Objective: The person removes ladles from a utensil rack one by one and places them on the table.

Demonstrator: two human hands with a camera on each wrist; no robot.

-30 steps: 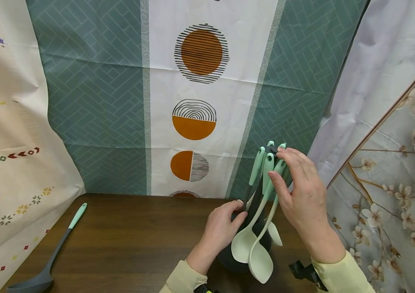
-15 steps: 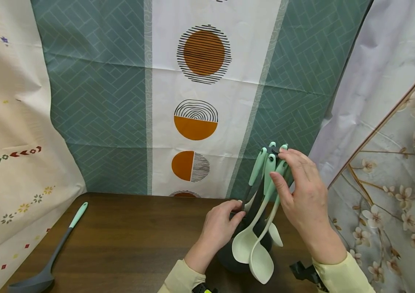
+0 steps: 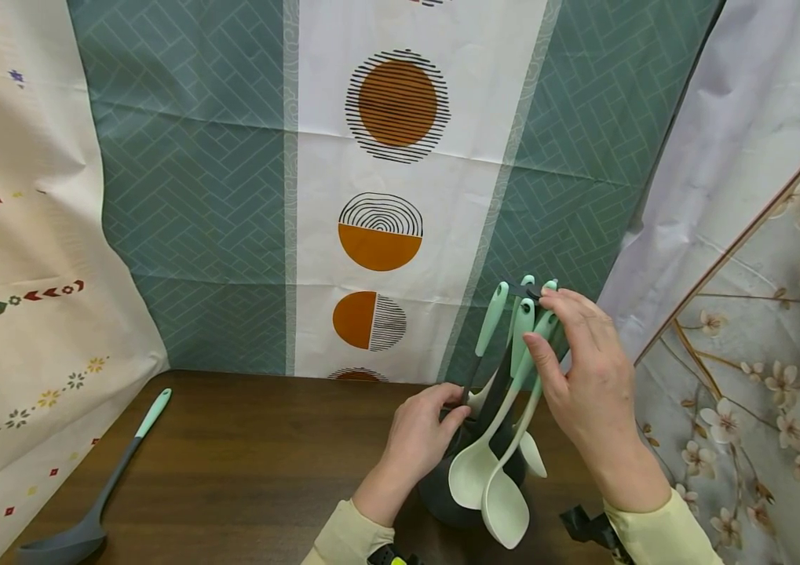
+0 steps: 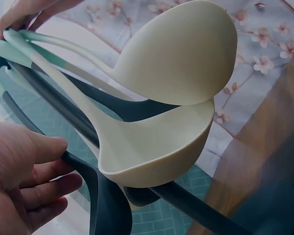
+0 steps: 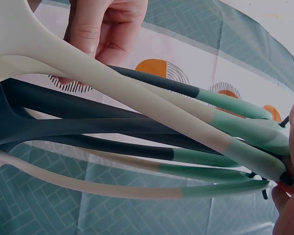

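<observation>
A dark utensil rack [image 3: 435,498] stands at the right of the table, hung with several kitchen utensils. Two cream utensils with bowl-shaped heads, an upper one [image 3: 472,475] and a lower one [image 3: 505,510], face me. My left hand [image 3: 419,439] pinches the dark neck of a mint-handled utensil [image 3: 491,320] at the rack's left side. In the left wrist view, its curved dark head [image 4: 110,200] hangs below my fingertips, seen edge-on, so its exact kind is unclear. With thumb and fingers, my right hand [image 3: 590,377] grips the rack's top around the hooks [image 3: 523,291] and nearby handles.
On the brown table [image 3: 265,471], a dark utensil with a mint handle [image 3: 113,475] lies at the far left, its wide head cut by the frame's edge. A patterned teal and white cloth [image 3: 195,196] hangs behind; a flowered cloth [image 3: 760,377] borders the right.
The handle top of the utensil in my left hand has shifted slightly left, away from the rack's hooks. My right hand keeps its hold on the rack. The head view has turned slightly.
</observation>
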